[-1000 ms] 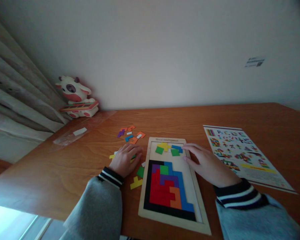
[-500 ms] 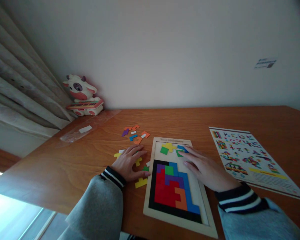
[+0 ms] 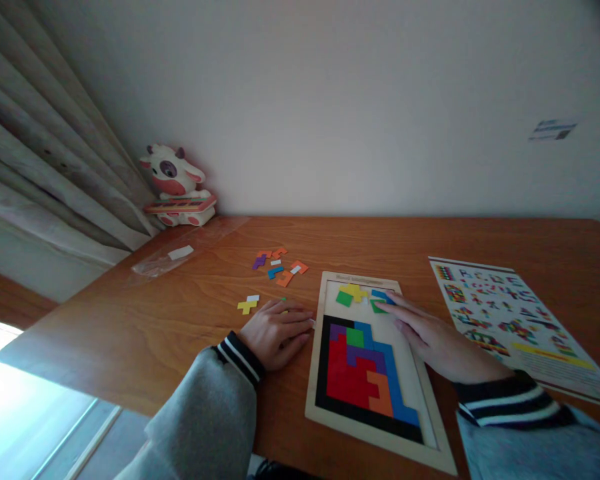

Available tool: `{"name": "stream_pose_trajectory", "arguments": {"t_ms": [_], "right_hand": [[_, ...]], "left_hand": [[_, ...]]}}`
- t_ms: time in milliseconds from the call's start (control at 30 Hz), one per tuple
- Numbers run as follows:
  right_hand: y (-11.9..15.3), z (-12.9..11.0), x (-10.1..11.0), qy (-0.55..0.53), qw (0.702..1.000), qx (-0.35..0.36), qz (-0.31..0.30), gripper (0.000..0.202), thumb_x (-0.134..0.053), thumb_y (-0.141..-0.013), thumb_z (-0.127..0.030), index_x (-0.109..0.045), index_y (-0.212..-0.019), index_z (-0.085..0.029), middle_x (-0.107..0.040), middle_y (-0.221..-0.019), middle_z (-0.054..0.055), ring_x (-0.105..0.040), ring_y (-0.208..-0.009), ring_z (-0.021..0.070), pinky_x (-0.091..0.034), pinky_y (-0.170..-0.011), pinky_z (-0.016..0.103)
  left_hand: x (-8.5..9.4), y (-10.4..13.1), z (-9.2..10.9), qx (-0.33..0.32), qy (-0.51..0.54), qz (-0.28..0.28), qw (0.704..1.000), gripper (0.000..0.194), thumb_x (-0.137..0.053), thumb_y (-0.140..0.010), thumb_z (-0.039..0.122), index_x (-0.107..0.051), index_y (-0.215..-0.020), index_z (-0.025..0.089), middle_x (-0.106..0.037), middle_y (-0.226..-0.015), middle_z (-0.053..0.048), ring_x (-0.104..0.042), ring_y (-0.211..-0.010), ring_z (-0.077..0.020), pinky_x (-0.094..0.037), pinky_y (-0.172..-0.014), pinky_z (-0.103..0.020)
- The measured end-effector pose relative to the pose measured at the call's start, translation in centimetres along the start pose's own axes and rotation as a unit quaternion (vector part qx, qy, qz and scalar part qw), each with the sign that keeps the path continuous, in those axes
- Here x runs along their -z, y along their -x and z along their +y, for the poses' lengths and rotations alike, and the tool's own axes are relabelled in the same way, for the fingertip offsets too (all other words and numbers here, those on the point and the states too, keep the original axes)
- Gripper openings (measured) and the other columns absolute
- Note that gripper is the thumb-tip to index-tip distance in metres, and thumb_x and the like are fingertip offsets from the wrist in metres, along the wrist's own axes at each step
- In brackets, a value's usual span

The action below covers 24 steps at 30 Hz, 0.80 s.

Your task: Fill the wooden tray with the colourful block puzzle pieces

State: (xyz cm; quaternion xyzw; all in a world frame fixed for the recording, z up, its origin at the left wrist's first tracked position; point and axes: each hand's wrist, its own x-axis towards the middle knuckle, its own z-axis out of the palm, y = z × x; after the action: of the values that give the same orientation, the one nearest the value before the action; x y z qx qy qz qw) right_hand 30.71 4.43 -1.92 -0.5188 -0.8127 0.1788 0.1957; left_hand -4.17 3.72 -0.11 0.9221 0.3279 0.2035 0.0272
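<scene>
A wooden puzzle tray [image 3: 314,393] lies on the table, its lower part filled with black, red, purple, blue, orange and green pieces. My right hand [image 3: 430,337] reaches over its top right, fingers stretched out on a blue piece [image 3: 380,296] and a green piece [image 3: 377,306]. Beside them in the tray lie a yellow piece [image 3: 354,291] and another green piece [image 3: 344,299]. My left hand [image 3: 276,333] rests palm down left of the tray, fingers together and extended, covering some loose pieces; a bit of green shows above it.
Loose orange pieces [image 3: 284,278], a purple one and a blue one [image 3: 275,273] lie beyond my left hand. A yellow piece [image 3: 247,307] is at its left. A printed sheet [image 3: 525,320] lies right, a cow toy [image 3: 177,187] and plastic bag [image 3: 155,265] back left.
The view has shifted, moving the scene rightward. My left hand now covers the yellow and green pieces that lay beside the tray. My right hand stays over the same tray pieces.
</scene>
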Motion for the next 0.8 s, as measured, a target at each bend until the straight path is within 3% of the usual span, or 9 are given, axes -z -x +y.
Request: {"name": "stream_pose_trajectory", "arguments": {"t_ms": [133,300,500,800], "right_hand": [[0.0,0.1,-0.1,-0.004,1.0,0.008,0.011,0.042,-0.039,-0.095,-0.029,-0.06,-0.131,-0.024,-0.044,-0.151,0.008,-0.046,-0.135,0.0274,-0.038,-0.111,0.053],[-0.2,0.0,0.0,0.018,0.999,0.003,0.031,0.04,-0.044,-0.096,-0.04,-0.066,-0.122,-0.021,-0.052,-0.145,0.011,-0.051,-0.131,0.0282,-0.038,-0.112,0.052],[-0.8,-1.2,-0.1,0.041,0.996,-0.013,0.075,0.033,-0.05,-0.094,-0.043,-0.07,-0.105,-0.02,-0.064,-0.13,0.012,-0.062,-0.118,0.0295,-0.047,-0.103,0.05],[-1.2,-2.3,-0.5,0.069,0.993,-0.008,0.093,0.026,-0.05,-0.094,-0.04,-0.064,-0.107,-0.021,-0.068,-0.114,0.009,-0.064,-0.107,0.029,-0.05,-0.093,0.048]], "left_hand": [[0.2,0.5,-0.3,0.02,-0.019,0.008,1.0,0.032,-0.056,-0.093,0.035,-0.066,-0.119,0.021,-0.069,-0.122,-0.009,-0.06,-0.117,-0.0272,-0.05,-0.096,-0.047],[0.8,1.3,-1.1,0.036,-0.028,-0.006,0.999,0.043,-0.062,-0.088,0.045,-0.064,-0.124,0.022,-0.064,-0.128,-0.01,-0.056,-0.122,-0.0294,-0.049,-0.099,-0.05],[0.6,1.4,-1.7,0.031,-0.051,0.009,0.998,0.033,-0.057,-0.093,0.039,-0.065,-0.121,0.023,-0.066,-0.126,-0.009,-0.058,-0.118,-0.028,-0.051,-0.096,-0.048],[0.7,0.2,0.7,0.033,-0.011,0.007,0.999,0.032,-0.056,-0.092,0.036,-0.063,-0.121,0.024,-0.058,-0.135,-0.01,-0.051,-0.125,-0.0291,-0.047,-0.101,-0.051]]}}
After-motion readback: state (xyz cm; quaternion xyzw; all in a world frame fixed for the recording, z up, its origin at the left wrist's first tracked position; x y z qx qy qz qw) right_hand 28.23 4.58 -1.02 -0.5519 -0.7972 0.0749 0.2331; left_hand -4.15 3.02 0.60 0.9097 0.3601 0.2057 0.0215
